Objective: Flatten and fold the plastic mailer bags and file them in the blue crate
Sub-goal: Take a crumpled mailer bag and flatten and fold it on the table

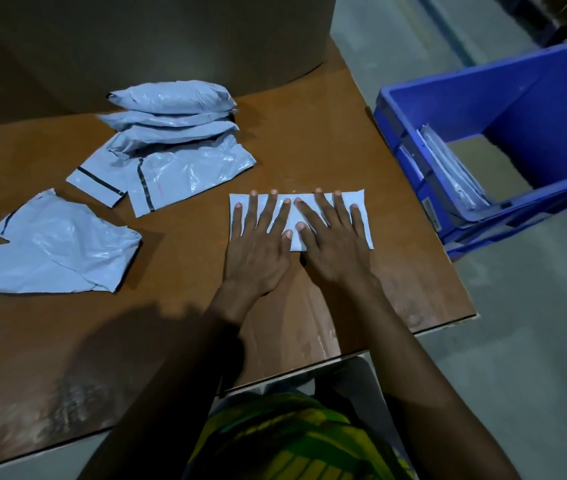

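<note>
From the head camera, the left hand point(257, 247) and right hand point(334, 244) lie side by side, fingers straight and spread, pressing a folded mailer bag point(361, 216) flat on the brown table point(396, 289). The blue crate point(531, 109) stands right of them.

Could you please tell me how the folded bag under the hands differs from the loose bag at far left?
The folded bag is a neat rectangle; the loose bag is crumpled. The left hand and right hand press the folded bag flat; nothing touches the loose bag. The folded bag looks smaller than the loose bag. Both are pale plastic.
</note>
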The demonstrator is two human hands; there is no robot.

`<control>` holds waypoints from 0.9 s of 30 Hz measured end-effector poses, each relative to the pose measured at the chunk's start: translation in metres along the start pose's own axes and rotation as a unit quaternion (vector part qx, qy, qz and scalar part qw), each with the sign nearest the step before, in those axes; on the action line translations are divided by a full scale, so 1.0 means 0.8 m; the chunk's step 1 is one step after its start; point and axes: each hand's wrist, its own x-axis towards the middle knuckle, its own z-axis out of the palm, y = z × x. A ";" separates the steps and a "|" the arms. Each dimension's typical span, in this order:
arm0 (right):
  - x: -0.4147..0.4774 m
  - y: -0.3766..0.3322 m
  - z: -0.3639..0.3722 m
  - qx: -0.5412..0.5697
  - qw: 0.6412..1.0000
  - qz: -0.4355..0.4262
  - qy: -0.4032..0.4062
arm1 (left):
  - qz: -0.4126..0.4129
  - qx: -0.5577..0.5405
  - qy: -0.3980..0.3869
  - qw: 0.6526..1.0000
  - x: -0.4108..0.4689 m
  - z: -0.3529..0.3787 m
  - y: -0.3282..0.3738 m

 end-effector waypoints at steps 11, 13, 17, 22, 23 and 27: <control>0.000 -0.007 0.011 -0.032 0.999 0.034 0.006 | -0.024 0.015 0.006 1.000 0.005 0.007 0.006; -0.003 -0.008 0.012 -0.037 0.998 0.040 0.012 | -0.020 0.026 0.014 0.999 0.001 0.008 0.007; 0.007 -0.010 0.009 -0.029 0.998 0.056 -0.017 | -0.017 0.021 0.001 1.000 0.008 0.008 0.002; 0.007 -0.012 0.000 -0.008 0.995 0.071 -0.069 | -0.012 -0.041 -0.017 0.999 0.004 -0.004 -0.016; 0.009 -0.015 -0.003 -0.003 0.995 0.076 -0.070 | -0.038 -0.057 -0.010 0.998 0.002 -0.007 -0.022; 0.017 -0.055 -0.002 0.003 0.999 0.033 -0.041 | -0.159 -0.074 0.033 0.984 -0.013 -0.012 -0.050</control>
